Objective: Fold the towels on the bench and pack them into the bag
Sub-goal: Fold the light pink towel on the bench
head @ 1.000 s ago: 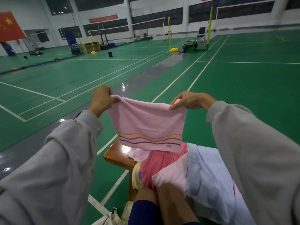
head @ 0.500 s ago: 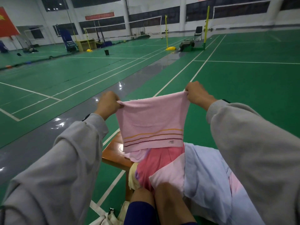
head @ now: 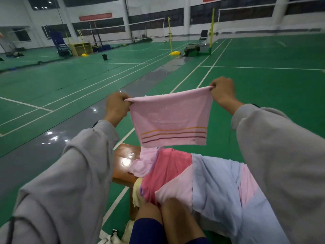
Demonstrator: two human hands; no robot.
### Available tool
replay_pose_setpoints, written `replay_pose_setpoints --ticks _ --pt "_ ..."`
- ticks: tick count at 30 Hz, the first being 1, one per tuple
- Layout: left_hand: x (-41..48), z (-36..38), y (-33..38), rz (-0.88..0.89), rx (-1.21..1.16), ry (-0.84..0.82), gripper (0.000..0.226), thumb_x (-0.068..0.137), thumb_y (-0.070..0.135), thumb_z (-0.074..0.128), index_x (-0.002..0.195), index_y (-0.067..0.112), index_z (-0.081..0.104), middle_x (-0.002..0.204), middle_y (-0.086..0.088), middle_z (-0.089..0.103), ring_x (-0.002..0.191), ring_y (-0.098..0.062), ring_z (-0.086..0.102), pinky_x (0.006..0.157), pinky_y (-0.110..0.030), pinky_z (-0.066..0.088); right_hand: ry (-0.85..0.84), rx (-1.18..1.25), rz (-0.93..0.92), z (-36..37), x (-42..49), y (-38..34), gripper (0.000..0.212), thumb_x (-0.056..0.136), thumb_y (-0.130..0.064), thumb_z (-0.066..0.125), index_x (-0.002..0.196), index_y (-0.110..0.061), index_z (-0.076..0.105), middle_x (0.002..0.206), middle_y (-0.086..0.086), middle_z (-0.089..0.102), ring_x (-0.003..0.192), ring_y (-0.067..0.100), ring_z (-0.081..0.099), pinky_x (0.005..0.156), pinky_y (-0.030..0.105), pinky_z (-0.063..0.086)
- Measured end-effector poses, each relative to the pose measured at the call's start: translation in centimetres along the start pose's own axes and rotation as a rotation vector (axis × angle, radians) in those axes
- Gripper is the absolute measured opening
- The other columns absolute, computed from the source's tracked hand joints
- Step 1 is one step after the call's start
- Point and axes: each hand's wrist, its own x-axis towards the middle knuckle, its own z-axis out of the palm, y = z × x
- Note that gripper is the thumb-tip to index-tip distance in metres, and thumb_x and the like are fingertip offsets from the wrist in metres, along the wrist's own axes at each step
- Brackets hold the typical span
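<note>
While both arms reach forward, the head view shows the pink towel [head: 168, 118] held up in the air, its top edge seemingly a fold and its three-stripe hem hanging low. The left hand [head: 117, 107] pinches the top left corner, fingers curled tight round the cloth. The right hand [head: 222, 91] pinches the top right corner the same way, a little higher. The hands are well apart, with the top edge taut between them. The towel hangs over the far end of the bench [head: 123, 161], its lower edge just above the pile; whether it touches the pile, cannot tell.

Bench: brown wood, only the far left corner bare, with a glare spot on it. The rest lies under a loose, unfolded pile:
- red towel [head: 165, 169] in the middle
- lilac towel [head: 144, 164] crumpled beside the bare corner
- pale towel [head: 177, 191] nearer
- blue towel [head: 216, 182] spread wide along the right side
- yellow towel [head: 137, 192] drooping over the left edge

Two bare knees [head: 175, 213] overlap the near edge of the pile. The left sleeve [head: 66, 182] and right sleeve [head: 281, 155], both grey, fill the lower corners and hide the bench's near end and right edge.

Bag [head: 110, 237]: a white scrap with a black clip, on the floor by the bench's left side. It is mostly cut off by the left sleeve and the frame bottom, so whether it is open or closed, cannot tell.

Behind: green court [head: 263, 85] with white lines and a grey strip. Well off stand a yellow post [head: 212, 30], a black chair [head: 204, 36] beside it, a blue umpire chair [head: 59, 42] and a black bin [head: 104, 57]. The held towel blocks part of the court behind it.
</note>
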Motion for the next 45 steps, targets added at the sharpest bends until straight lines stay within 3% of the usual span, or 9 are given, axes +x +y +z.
replay_pose_setpoints --ticks 6,11,15,20,28,33,39,42,45 --pt "-5.4 1.6 -0.6 0.031 0.013 -0.42 0.021 0.09 -0.005 0.061 0.093 0.008 0.077 0.08 -0.017 0.073 0.072 -0.03 0.07 0.062 -0.036 0.061 -0.507 0.373 0.114 -1.1 -7.6 5.5 0.014 0.085 -0.018 0.081 0.095 -0.009 0.077 0.093 0.013 0.075 0.083 0.025 0.067 0.068 0.032 0.057" --pt "-11.9 1.9 -2.9 -0.036 0.164 -0.928 0.017 0.091 0.006 0.073 0.086 0.022 0.077 0.085 -0.003 0.074 0.073 -0.015 0.068 0.063 -0.028 0.06 -1.003 0.531 0.345 0.4 -17.2 10.6 0.033 0.082 -0.021 0.083 0.109 -0.005 0.073 0.109 0.009 0.076 0.105 0.026 0.07 0.088 0.04 0.056" --pt "-16.0 1.7 -4.4 -0.276 0.121 -1.207 0.025 0.092 0.025 0.074 0.114 0.012 0.073 0.11 -0.004 0.075 0.1 -0.02 0.07 0.088 -0.037 0.06 -1.276 0.446 0.516 1.8 -22.8 13.1 0.039 0.082 -0.02 0.083 0.117 -0.007 0.071 0.123 0.002 0.071 0.107 0.026 0.072 0.094 0.045 0.057" --pt "-17.7 3.0 -5.7 -0.239 0.121 -1.084 0.018 0.097 0.025 0.068 0.107 0.011 0.071 0.105 -0.007 0.074 0.092 -0.021 0.073 0.079 -0.033 0.061 -1.165 0.547 0.505 3.4 -24.0 13.5 0.031 0.088 -0.026 0.077 0.112 -0.008 0.071 0.117 0.003 0.073 0.106 0.024 0.07 0.091 0.039 0.055" --pt "-13.6 5.8 -5.9 -0.161 -0.008 -0.618 0.021 0.095 0.021 0.068 0.092 0.001 0.076 0.082 -0.016 0.074 0.071 -0.028 0.071 0.07 -0.041 0.061 -0.715 0.592 0.519 6.8 -19.9 12.1 0.023 0.096 -0.022 0.069 0.097 0.001 0.069 0.081 0.014 0.072 0.064 0.026 0.072 0.061 0.032 0.059" --pt "-9.5 11.0 -10.7 -0.274 0.023 -0.534 0.026 0.079 0.047 0.064 0.07 0.023 0.072 0.059 0.001 0.069 0.065 -0.026 0.071 0.071 -0.049 0.062 -0.641 0.48 0.512 10.6 -16.9 12.0 0.023 0.095 -0.027 0.068 0.095 -0.004 0.07 0.088 0.013 0.074 0.067 0.026 0.075 0.055 0.028 0.053" --pt "-11.4 11.7 -6.3 -0.368 0.069 -0.579 0.025 0.102 0.029 0.054 0.103 0.01 0.069 0.089 -0.01 0.065 0.078 -0.026 0.059 0.059 -0.026 0.045 -0.665 0.134 0.435 15.2 -16.5 12.3 0.019 0.091 -0.027 0.059 0.086 -0.011 0.068 0.077 0.004 0.072 0.057 0.026 0.073 0.058 0.033 0.056" --pt "-12.4 13.1 -7.1 -0.609 -0.051 -0.837 0.042 0.099 0.035 0.064 0.126 0.006 0.053 0.116 -0.016 0.062 0.105 -0.038 0.062 0.082 -0.041 0.057 -0.756 -0.005 0.422 17.2 -17.0 11.8 0.012 0.085 -0.016 0.057 0.089 -0.006 0.062 0.084 0.01 0.07 0.057 0.024 0.071 0.052 0.027 0.049" --pt "-13.0 13.5 -8.2 -0.778 -0.122 -0.874 0.072 0.095 0.04 0.07 0.145 -0.002 0.041 0.137 -0.026 0.053 0.119 -0.046 0.057 0.096 -0.053 0.054 -0.846 0.043 0.346 19.0 -16.8 8.7 0.018 0.085 -0.015 0.058 0.092 -0.004 0.07 0.084 0.013 0.075 0.057 0.02 0.069 0.049 0.025 0.05"
